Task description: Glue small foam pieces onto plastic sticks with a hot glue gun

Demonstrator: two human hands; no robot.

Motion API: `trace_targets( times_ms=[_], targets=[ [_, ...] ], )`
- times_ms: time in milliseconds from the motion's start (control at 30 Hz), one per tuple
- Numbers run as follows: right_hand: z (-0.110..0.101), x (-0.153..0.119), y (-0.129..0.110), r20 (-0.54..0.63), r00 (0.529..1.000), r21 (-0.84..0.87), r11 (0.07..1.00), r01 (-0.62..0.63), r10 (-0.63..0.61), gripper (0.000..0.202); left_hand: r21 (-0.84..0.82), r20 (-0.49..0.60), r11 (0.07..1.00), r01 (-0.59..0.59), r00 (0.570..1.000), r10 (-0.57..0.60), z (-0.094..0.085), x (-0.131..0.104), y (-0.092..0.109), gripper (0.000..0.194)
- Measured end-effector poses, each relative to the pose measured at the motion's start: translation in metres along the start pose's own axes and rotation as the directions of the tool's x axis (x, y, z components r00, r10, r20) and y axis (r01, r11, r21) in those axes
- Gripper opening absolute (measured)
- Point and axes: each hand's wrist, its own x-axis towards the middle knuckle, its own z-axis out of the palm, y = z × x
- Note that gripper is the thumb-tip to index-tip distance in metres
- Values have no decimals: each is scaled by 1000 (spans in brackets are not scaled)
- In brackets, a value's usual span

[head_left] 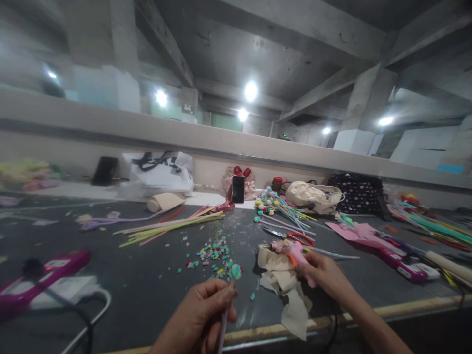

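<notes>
Between the thumb and fingers of my left hand [201, 309] is a thin pale purple stem [223, 330], held upright with a small green ball-like head [235, 271] at its top. My right hand [326, 275] is wrapped round the handle of a pink hot glue gun [294, 250] with an orange trigger. Its nozzle points left, over crumpled beige scraps [296, 310] on the dark table. Small colourful bits [215, 250] lie scattered just beyond the green head. Scissors with red handles [303, 239] rest behind the glue gun.
Yellow and pink stems [173, 227] lie left of centre. Finished-looking ball-headed stems [275, 204] are piled behind the scissors. A phone [238, 189] stands upright at the back. Magenta power strips lie at left [55, 273] and right [403, 265]. A white cable [105, 305] curves at lower left.
</notes>
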Motion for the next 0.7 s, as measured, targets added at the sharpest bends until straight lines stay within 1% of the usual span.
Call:
trace_targets(
  times_ms=[67, 167, 233, 300, 333, 367, 433, 467, 500, 533, 600, 700],
  targets=[
    [0, 0, -2, -7, 1000, 26, 1000, -3, 3, 25, 9, 1, 1000, -10, 1000, 10, 2, 2, 0, 29],
    [1, 0, -6, -21, 1000, 48, 999, -2, 3, 24, 80, 72, 996, -31, 997, 25, 14, 8, 1, 26],
    [2, 0, -8, -26, 1000, 54, 998, 9, -8, 23, 91, 126, 994, -60, 991, 49, 29, 14, 1, 24],
    [3, 0, -7, -26, 999, 57, 998, 23, -22, 23, 42, 199, 998, -48, 979, 38, 49, 21, -2, 24],
    [3, -1, -6, -28, 999, 57, 998, 28, -27, 23, -5, 218, 1000, -24, 976, 24, 59, 26, -4, 22],
    [4, -1, -5, -33, 999, 56, 998, 30, -28, 24, -90, 171, 994, -66, 982, 81, 69, 31, -7, 22],
    [4, 0, -2, -54, 998, 50, 998, 28, -26, 25, -194, 147, 978, -80, 983, 110, 84, 42, -14, 20],
    [4, 0, -1, -66, 998, 47, 999, 27, -24, 25, -217, 131, 973, -78, 985, 108, 89, 48, -18, 21],
    [3, 1, 1, -80, 997, 44, 999, 27, -24, 25, -196, 123, 980, -29, 991, 54, 93, 53, -21, 23],
    [1, 2, 1, -95, 995, 44, 999, 28, -24, 24, -178, 92, 983, -34, 994, 51, 95, 57, -23, 24],
    [-4, 5, 1, -127, 992, 47, 998, 32, -26, 23, -147, 73, 989, -30, 997, 41, 96, 62, -25, 24],
    [-14, 8, -1, -175, 984, 72, 997, 41, -28, 22, -120, 77, 992, -41, 996, 50, 95, 62, -25, 22]
  ],
)
